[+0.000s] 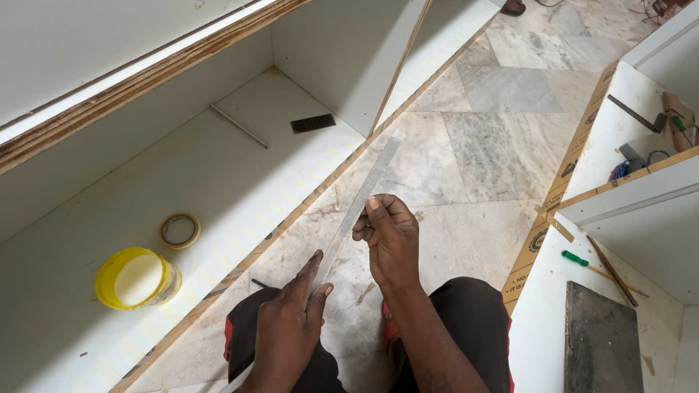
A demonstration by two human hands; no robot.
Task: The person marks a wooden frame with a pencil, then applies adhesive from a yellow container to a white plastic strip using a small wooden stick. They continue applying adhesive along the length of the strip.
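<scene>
Both hands hold a long thin pale laminate strip [362, 195] slanting over the marble floor [480, 145]: left hand [287, 327] pinches its near end with forefinger extended, right hand [389, 236] grips it midway. Left, inside a white cabinet [218, 167], lie a yellow-rimmed tub [136, 277] and tape roll [179, 230].

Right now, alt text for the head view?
Two hands hold a long thin pale strip over a marble floor: left hand near its lower end, right hand pinching higher. A yellow tub and tape roll lie inside a white cabinet.
</scene>
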